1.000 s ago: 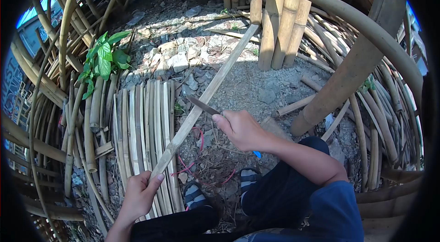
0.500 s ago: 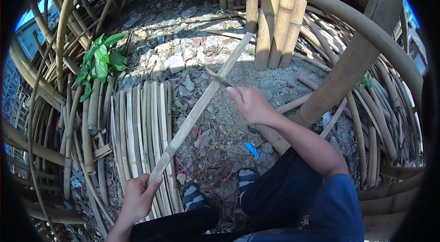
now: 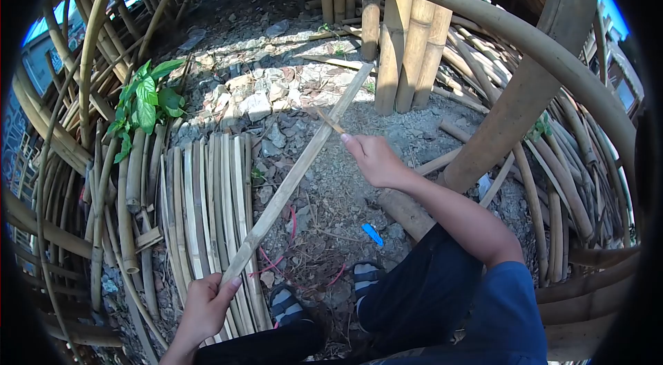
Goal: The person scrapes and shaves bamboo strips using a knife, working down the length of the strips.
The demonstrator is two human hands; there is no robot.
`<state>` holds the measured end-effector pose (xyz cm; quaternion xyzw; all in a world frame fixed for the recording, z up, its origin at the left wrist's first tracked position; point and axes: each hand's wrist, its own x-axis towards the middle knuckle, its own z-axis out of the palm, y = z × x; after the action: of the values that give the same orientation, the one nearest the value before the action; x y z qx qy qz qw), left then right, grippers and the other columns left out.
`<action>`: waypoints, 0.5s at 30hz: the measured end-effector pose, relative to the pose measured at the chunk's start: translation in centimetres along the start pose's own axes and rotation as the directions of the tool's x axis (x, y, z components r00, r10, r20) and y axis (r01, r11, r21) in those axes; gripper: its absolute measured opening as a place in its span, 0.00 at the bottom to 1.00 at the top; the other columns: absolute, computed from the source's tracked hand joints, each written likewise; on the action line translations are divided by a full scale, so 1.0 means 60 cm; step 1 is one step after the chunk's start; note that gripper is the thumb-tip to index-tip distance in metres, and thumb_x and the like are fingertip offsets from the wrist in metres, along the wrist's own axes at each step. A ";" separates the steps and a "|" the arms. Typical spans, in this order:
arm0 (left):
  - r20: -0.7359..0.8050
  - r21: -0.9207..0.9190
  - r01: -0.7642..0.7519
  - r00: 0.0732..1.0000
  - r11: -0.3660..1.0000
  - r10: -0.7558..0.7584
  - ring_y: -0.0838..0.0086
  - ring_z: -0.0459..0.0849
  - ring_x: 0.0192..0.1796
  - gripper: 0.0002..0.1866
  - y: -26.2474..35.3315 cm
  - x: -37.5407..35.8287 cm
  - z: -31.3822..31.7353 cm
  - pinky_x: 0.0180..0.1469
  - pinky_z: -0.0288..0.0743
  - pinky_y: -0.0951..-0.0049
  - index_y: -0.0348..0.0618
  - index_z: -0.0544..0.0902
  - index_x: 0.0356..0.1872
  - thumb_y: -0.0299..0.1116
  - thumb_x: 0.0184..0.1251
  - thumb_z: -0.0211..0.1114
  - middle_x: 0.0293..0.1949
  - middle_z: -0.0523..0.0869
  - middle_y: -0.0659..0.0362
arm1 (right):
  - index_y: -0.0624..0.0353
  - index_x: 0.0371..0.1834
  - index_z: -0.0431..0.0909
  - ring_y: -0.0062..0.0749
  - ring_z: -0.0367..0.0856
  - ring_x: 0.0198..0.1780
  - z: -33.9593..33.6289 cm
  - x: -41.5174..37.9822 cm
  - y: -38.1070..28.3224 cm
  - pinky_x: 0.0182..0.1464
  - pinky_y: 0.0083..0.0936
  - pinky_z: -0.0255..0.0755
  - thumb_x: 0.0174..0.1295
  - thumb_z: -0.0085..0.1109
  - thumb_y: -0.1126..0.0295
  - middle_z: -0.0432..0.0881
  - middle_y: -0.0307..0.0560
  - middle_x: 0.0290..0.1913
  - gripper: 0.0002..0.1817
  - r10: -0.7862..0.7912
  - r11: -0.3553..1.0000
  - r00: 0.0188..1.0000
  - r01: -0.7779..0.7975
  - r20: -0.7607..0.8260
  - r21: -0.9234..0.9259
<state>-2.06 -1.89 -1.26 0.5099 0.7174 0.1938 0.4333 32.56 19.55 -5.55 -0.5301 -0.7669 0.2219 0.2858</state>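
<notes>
My left hand [image 3: 206,306] is closed round the near end of a long, flat bamboo strip [image 3: 283,194]. The strip slants up and away to the right, over the ground. Farther along it, my right hand [image 3: 373,160] grips a knife [image 3: 330,120], whose handle is mostly hidden in the fist. The narrow blade lies across the strip near its far part and seems to touch it. Below the strip, to the left, a row of split bamboo strips [image 3: 201,206] lies side by side on the ground.
Thick upright bamboo poles [image 3: 418,33] stand ahead, and a large slanted pole [image 3: 514,113] rises at right. A curved pole [image 3: 483,13] arches overhead. Stacked bamboo lines both sides. A leafy plant [image 3: 146,106], a blue scrap [image 3: 373,234] and pink string [image 3: 293,222] show on stony ground.
The view has shifted a little. In my right hand the knife has turned slightly, so its blade looks thinner and lighter. My left hand keeps its hold on the strip.
</notes>
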 end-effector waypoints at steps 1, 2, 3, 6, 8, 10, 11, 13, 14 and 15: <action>0.000 0.003 -0.004 1.000 1.000 0.004 0.86 0.61 0.21 0.22 0.000 0.000 -0.001 0.22 0.56 0.73 0.36 0.74 0.21 0.39 0.75 0.65 0.15 0.67 0.69 | 0.70 0.27 0.78 0.67 0.81 0.32 0.009 -0.013 -0.014 0.39 0.53 0.72 0.77 0.42 0.48 0.79 0.70 0.25 0.34 -0.018 1.000 0.999 0.017 0.036 0.023; 0.016 -0.026 0.004 1.000 1.000 -0.004 0.86 0.61 0.22 0.22 -0.001 0.000 -0.001 0.22 0.56 0.73 0.36 0.75 0.22 0.39 0.76 0.64 0.16 0.68 0.69 | 0.70 0.28 0.78 0.67 0.81 0.32 0.016 -0.029 -0.027 0.40 0.52 0.73 0.78 0.42 0.48 0.79 0.70 0.25 0.33 -0.061 0.998 0.995 0.062 0.080 -0.004; 0.031 -0.056 0.015 0.999 0.998 -0.013 0.86 0.61 0.22 0.21 -0.001 0.000 -0.001 0.22 0.56 0.74 0.36 0.75 0.23 0.39 0.76 0.64 0.16 0.68 0.69 | 0.70 0.28 0.78 0.67 0.81 0.32 0.010 -0.031 -0.035 0.40 0.52 0.73 0.78 0.42 0.48 0.79 0.70 0.25 0.33 -0.061 0.998 0.995 0.062 0.078 -0.005; 0.047 -0.089 0.024 0.999 0.996 -0.020 0.86 0.62 0.21 0.21 0.008 -0.006 -0.007 0.23 0.56 0.74 0.36 0.76 0.24 0.39 0.77 0.63 0.17 0.69 0.69 | 0.69 0.29 0.79 0.67 0.81 0.33 -0.006 -0.019 -0.024 0.41 0.52 0.73 0.78 0.41 0.48 0.79 0.70 0.25 0.33 -0.066 0.995 0.987 0.077 0.145 -0.067; 0.051 -0.082 0.035 0.998 0.996 -0.031 0.86 0.62 0.21 0.21 0.006 -0.010 -0.012 0.23 0.56 0.75 0.36 0.76 0.24 0.39 0.77 0.62 0.17 0.69 0.70 | 0.69 0.29 0.79 0.67 0.81 0.34 -0.030 0.034 0.040 0.41 0.53 0.73 0.78 0.40 0.48 0.79 0.69 0.26 0.33 0.057 0.998 0.996 -0.057 -0.063 -0.008; 0.052 -0.086 0.040 0.998 0.995 -0.036 0.86 0.62 0.21 0.21 0.002 -0.007 -0.012 0.23 0.56 0.75 0.37 0.76 0.24 0.40 0.78 0.62 0.17 0.69 0.70 | 0.69 0.29 0.79 0.67 0.81 0.34 -0.035 0.041 0.050 0.41 0.53 0.73 0.78 0.40 0.47 0.80 0.68 0.26 0.34 0.057 0.997 0.994 -0.061 -0.090 -0.038; 0.059 -0.093 0.050 0.997 0.994 -0.045 0.86 0.62 0.21 0.21 0.001 -0.003 -0.011 0.23 0.56 0.75 0.37 0.76 0.24 0.40 0.78 0.61 0.17 0.70 0.70 | 0.69 0.29 0.79 0.66 0.81 0.34 -0.039 0.044 0.054 0.41 0.53 0.73 0.78 0.40 0.47 0.80 0.67 0.26 0.34 0.058 0.996 0.992 -0.065 -0.111 -0.063; 0.073 -0.093 0.069 0.995 0.993 -0.063 0.86 0.63 0.21 0.20 0.001 -0.001 -0.009 0.23 0.56 0.76 0.37 0.76 0.25 0.40 0.78 0.61 0.17 0.70 0.69 | 0.68 0.29 0.79 0.67 0.81 0.33 -0.018 0.014 0.030 0.41 0.53 0.73 0.77 0.40 0.46 0.80 0.67 0.25 0.34 0.023 0.998 0.998 -0.027 -0.063 -0.056; 0.069 -0.107 0.074 0.995 0.992 -0.067 0.86 0.63 0.21 0.20 0.002 0.001 -0.010 0.23 0.56 0.76 0.37 0.76 0.25 0.40 0.78 0.61 0.17 0.70 0.69 | 0.66 0.29 0.80 0.66 0.81 0.32 -0.009 -0.005 0.009 0.40 0.54 0.73 0.77 0.40 0.45 0.80 0.66 0.24 0.34 -0.031 0.998 0.999 0.032 0.013 -0.060; 0.066 -0.122 0.080 0.995 0.989 -0.072 0.86 0.63 0.21 0.20 0.004 0.002 -0.009 0.23 0.56 0.76 0.37 0.76 0.25 0.40 0.78 0.61 0.17 0.70 0.69 | 0.65 0.29 0.80 0.65 0.81 0.31 -0.007 -0.015 -0.004 0.39 0.54 0.73 0.76 0.41 0.44 0.80 0.65 0.23 0.34 -0.086 0.994 0.992 0.092 0.091 -0.060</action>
<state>-2.41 -1.59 -0.86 0.4597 0.7093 0.2059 0.4931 32.95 18.66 -5.27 -0.4940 -0.8083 0.2074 0.2442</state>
